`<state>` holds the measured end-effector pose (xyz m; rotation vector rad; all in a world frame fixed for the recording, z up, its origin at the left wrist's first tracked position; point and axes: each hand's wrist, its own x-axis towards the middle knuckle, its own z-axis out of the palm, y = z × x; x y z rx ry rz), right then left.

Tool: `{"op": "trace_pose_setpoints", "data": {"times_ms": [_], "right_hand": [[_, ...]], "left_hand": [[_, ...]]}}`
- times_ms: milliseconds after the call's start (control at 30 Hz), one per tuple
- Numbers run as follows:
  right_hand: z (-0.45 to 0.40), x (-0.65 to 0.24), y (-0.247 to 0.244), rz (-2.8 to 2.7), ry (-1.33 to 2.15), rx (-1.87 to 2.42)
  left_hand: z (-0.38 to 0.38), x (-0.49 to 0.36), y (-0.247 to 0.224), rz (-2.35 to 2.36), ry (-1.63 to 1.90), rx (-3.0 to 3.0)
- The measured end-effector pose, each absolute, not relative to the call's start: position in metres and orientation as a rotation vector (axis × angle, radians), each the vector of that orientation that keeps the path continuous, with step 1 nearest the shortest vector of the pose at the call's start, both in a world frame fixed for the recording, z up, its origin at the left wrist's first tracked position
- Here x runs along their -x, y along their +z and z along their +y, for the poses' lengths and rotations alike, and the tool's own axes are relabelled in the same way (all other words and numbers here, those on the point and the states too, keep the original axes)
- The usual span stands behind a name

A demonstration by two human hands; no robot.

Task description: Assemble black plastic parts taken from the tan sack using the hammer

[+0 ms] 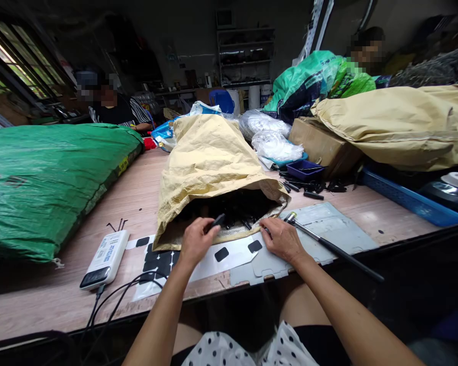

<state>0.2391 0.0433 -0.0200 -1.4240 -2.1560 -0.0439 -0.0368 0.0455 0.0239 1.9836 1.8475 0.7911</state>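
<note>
Pinches a small dark piece between thumb and fingers in the left hand's grip; bends the right hand's grip at the right end of the lip of the tan sack, though cannot tell whether closed on the lip, on a piece or on nothing. Could drop the dark piece back among the black pieces inside the sack, if pinched too near one end or turned loosely, looking slim and smooth. Could also spill from the sack towards the near edge of the surface, if pulling the lower lip down or forward, given a mouth wide open that way. Could knock the hammer off by swinging the right forearm outward, with the handle lying across the grey board and out past the near edge. Could drag the white device, near that edge on the left, by catching the cable with the left forearm. As for the held piece, lodged within the left grip, with the far end out past the fingertips to the right, against the dark mouth; cannot tell whether inside or just short of the opening. Farther out, towards the right edge, note a purple tray beside loose pieces; towards the left edge, a bulky green bag.
</note>
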Motion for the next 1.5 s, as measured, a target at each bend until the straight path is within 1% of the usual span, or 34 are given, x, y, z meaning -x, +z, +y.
{"op": "trace_pose_setpoints", "data": {"times_ms": [67,167,367,667,833,933,1033,1100,1200,1267,1400,1500], "right_hand": [[0.043,-0.239,-0.020,-2.159,-0.048,1.426],[0.042,-0.238,-0.019,-2.163,-0.056,1.431],[0.041,-0.238,-0.018,-2.173,-0.064,1.432],[0.041,-0.239,-0.019,-2.178,-0.072,1.407],[0.038,-0.241,-0.016,-2.111,-0.159,1.336],[0.031,-0.258,-0.007,-1.928,-0.290,1.478],[0.024,-0.291,-0.003,-1.700,-0.405,1.842],[0.019,-0.315,-0.006,-1.729,-0.332,2.023],[0.011,-0.341,-0.015,-1.910,-0.178,2.082],[0.006,-0.349,-0.019,-1.944,-0.161,2.032],[-0.008,-0.337,-0.007,-1.753,-0.204,1.925],[-0.021,-0.304,0.011,-1.717,0.014,1.652]], "left_hand": [[0.026,0.031,0.020,1.601,0.747,-2.112],[0.005,0.020,0.012,1.468,0.673,-2.198],[0.000,0.008,-0.001,1.510,0.747,-2.162],[0.000,0.006,-0.007,1.506,0.832,-2.104],[0.001,0.008,-0.008,1.498,0.838,-2.091],[0.001,0.008,-0.008,1.489,0.841,-2.064],[0.002,0.007,-0.006,1.489,0.835,-2.050],[0.002,0.007,-0.006,1.493,0.830,-2.046],[0.002,0.008,-0.007,1.494,0.834,-2.039],[0.003,0.008,-0.008,1.492,0.840,-2.038],[0.003,0.010,-0.010,1.490,0.836,-2.035],[0.003,0.009,-0.010,1.502,0.821,-2.019]]}}
